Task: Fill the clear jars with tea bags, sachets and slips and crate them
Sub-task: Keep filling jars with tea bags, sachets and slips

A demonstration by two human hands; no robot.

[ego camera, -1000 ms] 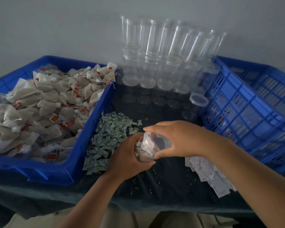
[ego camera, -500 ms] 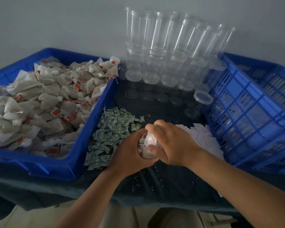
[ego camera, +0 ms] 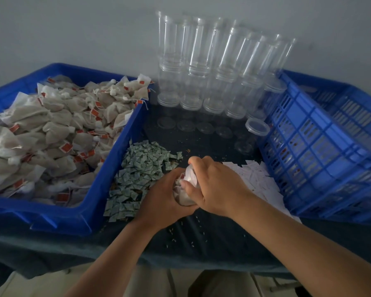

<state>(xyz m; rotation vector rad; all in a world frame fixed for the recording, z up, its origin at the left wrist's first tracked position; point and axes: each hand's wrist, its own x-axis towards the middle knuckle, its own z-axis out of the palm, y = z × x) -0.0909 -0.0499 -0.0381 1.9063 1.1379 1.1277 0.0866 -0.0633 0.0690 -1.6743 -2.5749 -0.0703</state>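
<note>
Dark-clothed counter, centre stage: left hand wraps the stuffed clear plastic jar, and now the right hand has closed down over its top, fingers curled. Capping, likely; blue slatted crate waits alongside.

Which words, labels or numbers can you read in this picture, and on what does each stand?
No text can be read.
Red tags on the tea bags: too small and blurred.
Green sachets: printed pattern, blurred, unreadable.
White slips: no legible marks.
</note>
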